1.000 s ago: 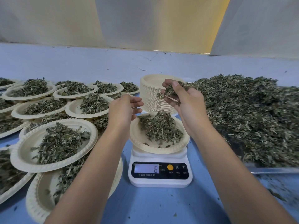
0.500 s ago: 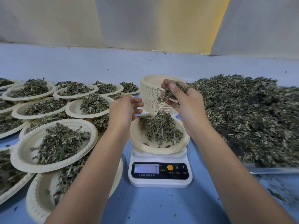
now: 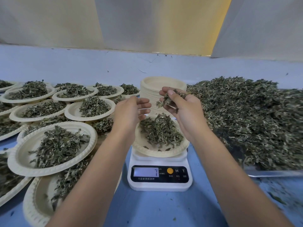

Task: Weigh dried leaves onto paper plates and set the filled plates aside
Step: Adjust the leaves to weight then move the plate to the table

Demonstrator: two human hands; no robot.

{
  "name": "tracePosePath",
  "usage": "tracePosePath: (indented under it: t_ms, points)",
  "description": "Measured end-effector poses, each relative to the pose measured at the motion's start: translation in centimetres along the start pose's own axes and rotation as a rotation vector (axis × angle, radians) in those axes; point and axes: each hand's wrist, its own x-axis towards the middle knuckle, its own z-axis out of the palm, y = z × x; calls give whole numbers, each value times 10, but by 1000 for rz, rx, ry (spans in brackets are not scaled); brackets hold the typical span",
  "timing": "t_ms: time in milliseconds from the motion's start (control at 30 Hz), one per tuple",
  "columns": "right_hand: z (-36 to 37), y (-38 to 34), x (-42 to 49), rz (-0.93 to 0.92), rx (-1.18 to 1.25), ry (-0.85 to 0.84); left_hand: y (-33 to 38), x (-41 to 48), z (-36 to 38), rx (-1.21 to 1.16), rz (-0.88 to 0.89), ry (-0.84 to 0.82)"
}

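From the head camera, a paper plate [image 3: 161, 152] of dried leaves [image 3: 161, 131] sits on the white scale [image 3: 159, 177], below and between both hands. The right hand [image 3: 182, 106] pinches a clump of leaves [image 3: 167, 99] above it; the left hand [image 3: 131, 110] hovers beside, fingers relaxed and holding nothing.

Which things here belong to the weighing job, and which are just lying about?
In the job: scale, plate on it, right hand gripping handful of leaves, open left hand, leaf heap, empty-plate stack, filled plates.
Lying about: leaf crumbs on the table, white sheets behind.
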Motion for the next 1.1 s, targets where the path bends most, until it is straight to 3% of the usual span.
tracePosePath:
  t_ms: [233,400,567,767,900,1100]
  points:
    - [-27,0,5,59,27,65,3,-10,29,-24,-2,-67]
    - [-70,-6,7,23,-152,188,-11,-17,66,-10,-38,-139]
    - [-113,-3,8,49,-740,297,-28,-24,107,28,-163,-259]
    - [-137,0,2,213,-1412,253,-38,-30,126,60,-220,-288]
    - [-138,3,-2,312,-1459,208,-41,-29,127,45,-205,-283]
    - [-134,-3,-4,280,-1411,243,-41,-29,123,49,-208,-268]
